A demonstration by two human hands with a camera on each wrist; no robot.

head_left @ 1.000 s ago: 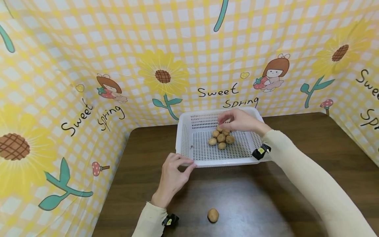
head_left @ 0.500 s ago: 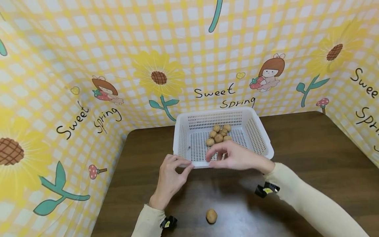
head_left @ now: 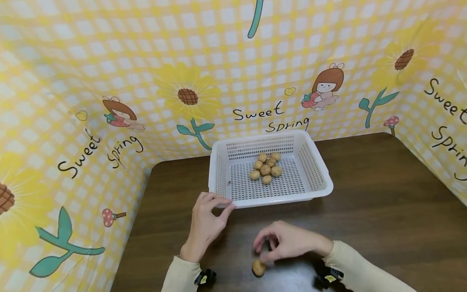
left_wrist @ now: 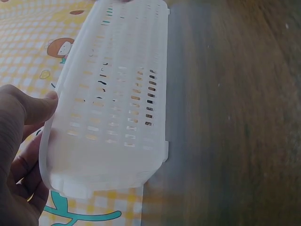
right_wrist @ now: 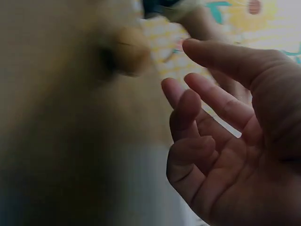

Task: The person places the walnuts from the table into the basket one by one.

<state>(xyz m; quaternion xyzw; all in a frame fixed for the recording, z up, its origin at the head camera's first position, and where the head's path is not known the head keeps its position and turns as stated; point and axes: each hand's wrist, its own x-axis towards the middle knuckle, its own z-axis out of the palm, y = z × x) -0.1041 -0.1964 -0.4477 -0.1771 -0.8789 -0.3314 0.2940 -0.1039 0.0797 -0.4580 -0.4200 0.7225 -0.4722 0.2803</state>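
Note:
A white perforated plastic basket (head_left: 281,198) stands on the table at the back, with several small round brown potatoes (head_left: 265,170) heaped inside. My left hand (head_left: 206,221) pinches the basket's near left corner; in the left wrist view the thumb and fingers (left_wrist: 40,108) lie on either side of the rim. One more small potato (head_left: 258,268) lies on the table in front of the basket. Just above and to the right of it hovers my right hand (head_left: 292,241), fingers loosely bent and holding nothing. The right wrist view shows this potato (right_wrist: 131,51), blurred, apart from the fingertips.
The dark wooden table (head_left: 365,194) extends to both sides of the basket. Behind and to the left hangs a yellow checked cloth (head_left: 226,73) with sunflower prints, close against the basket's far side.
My right hand has left the potatoes in the basket, passed over the near rim and come down beside the single potato on the table. The left hand keeps its grip on the corner.

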